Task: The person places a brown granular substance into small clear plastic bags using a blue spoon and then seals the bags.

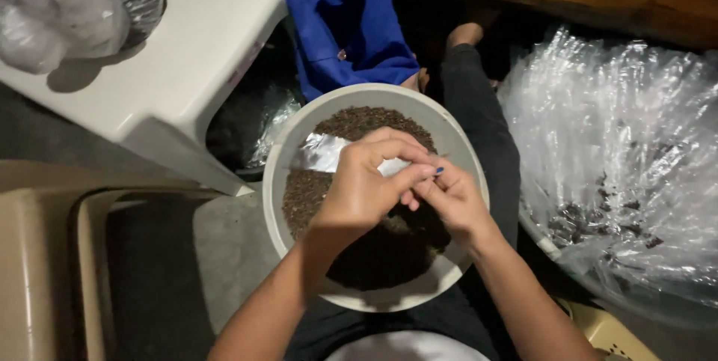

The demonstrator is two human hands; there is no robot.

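Head view: two hands, left hand (359, 189) and right hand (449, 200), grip one, perhaps plastic, packet (321, 153) over one bowl (288, 153)

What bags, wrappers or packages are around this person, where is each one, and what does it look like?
Small clear plastic packet: held by both hands over the round bowl of dark brown granules; shiny, see-through.
Large clear plastic sheet or bag: at right, crinkled, a few dark bits inside.
Clear plastic bag: top left on the white stool, bulging, whitish.
No labels, signs or screens are visible.
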